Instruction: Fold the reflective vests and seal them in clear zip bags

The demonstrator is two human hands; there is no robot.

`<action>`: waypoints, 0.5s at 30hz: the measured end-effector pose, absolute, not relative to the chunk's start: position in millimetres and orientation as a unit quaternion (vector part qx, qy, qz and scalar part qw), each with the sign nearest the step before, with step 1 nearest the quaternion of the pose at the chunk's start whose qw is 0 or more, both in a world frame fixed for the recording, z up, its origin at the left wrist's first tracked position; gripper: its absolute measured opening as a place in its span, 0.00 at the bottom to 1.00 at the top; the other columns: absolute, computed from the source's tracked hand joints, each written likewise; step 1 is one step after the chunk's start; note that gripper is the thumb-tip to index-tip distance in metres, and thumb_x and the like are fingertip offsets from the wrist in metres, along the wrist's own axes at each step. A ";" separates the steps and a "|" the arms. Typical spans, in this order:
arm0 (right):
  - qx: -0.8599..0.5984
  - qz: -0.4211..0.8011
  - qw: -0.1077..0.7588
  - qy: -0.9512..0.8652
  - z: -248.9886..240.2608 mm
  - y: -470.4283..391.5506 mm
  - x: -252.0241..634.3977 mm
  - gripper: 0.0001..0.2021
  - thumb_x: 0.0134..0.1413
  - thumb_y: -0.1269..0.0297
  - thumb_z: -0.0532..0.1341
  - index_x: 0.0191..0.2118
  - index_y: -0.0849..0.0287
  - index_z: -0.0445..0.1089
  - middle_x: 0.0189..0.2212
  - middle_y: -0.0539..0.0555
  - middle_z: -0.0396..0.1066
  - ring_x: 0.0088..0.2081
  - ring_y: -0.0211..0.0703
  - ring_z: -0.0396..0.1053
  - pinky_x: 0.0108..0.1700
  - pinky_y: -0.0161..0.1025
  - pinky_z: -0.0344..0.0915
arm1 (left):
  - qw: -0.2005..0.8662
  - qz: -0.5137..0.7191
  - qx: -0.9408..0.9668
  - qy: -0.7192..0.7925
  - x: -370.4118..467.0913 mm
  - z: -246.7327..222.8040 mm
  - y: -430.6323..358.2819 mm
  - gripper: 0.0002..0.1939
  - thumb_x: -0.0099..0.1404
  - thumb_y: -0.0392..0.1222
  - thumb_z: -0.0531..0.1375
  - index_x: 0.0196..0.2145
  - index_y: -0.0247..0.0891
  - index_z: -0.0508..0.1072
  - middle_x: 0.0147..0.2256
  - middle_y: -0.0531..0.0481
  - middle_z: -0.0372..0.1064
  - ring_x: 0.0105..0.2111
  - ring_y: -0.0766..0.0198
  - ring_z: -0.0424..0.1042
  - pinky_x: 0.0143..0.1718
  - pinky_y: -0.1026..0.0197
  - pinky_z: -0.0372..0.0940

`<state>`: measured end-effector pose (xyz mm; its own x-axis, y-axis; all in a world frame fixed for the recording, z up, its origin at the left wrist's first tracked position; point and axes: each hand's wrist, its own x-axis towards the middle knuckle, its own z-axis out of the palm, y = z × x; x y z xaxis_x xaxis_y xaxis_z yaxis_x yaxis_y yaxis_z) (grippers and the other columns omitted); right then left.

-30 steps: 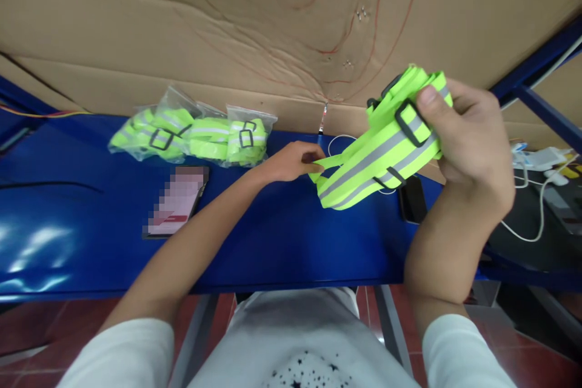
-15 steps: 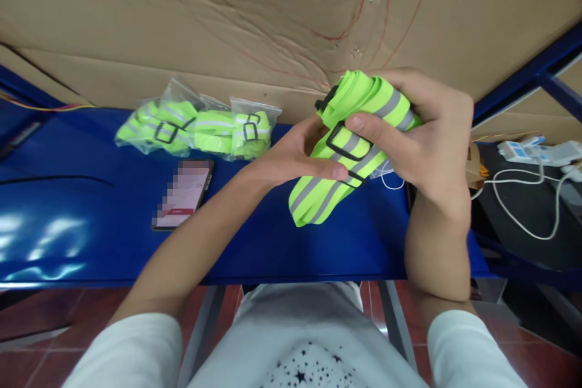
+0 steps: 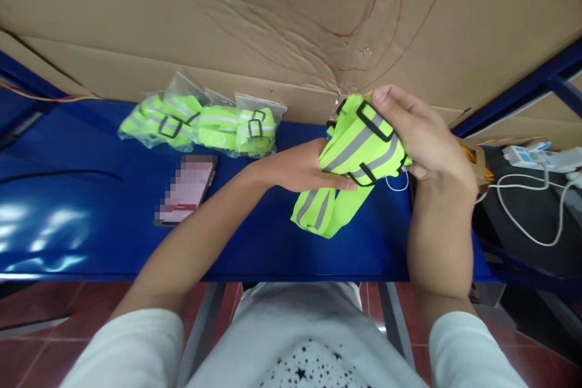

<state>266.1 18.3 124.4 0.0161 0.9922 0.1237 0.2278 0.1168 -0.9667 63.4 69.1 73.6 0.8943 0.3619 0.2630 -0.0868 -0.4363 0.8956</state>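
A folded bundle of neon-yellow reflective strap (image 3: 359, 145) with grey stripes and black buckles is held above the blue table. My left hand (image 3: 309, 167) grips its lower left side, the thumb on top near a buckle and the other fingers hidden beneath. My right hand (image 3: 418, 130) is closed around the upper right side, with a fingertip by the upper buckle. A loop of strap hangs below the bundle toward the table's front edge. Clear bags of similar strap (image 3: 173, 118) (image 3: 254, 127) lie at the back left.
A phone (image 3: 187, 189) lies on the blue table (image 3: 254, 242), left of centre. Cardboard (image 3: 273, 24) with red wires stands behind. White cables and a power strip (image 3: 541, 156) are on a black surface at the right.
The bundle has been turned and partly fanned, and a looser loop now hangs at its lower end. My right hand has shifted from across its top to its right side.
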 end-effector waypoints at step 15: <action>-0.499 0.174 0.259 -0.809 123.4 4.5 256.0 0.40 0.58 0.45 0.71 0.71 0.48 0.59 0.64 0.53 0.71 0.62 0.62 0.72 0.64 0.59 0.70 | 0.489 0.275 0.815 0.147 65.9 71.5 70.5 0.13 0.61 0.41 0.70 0.43 0.36 0.79 0.46 0.47 0.81 0.48 0.52 0.79 0.53 0.54 0.74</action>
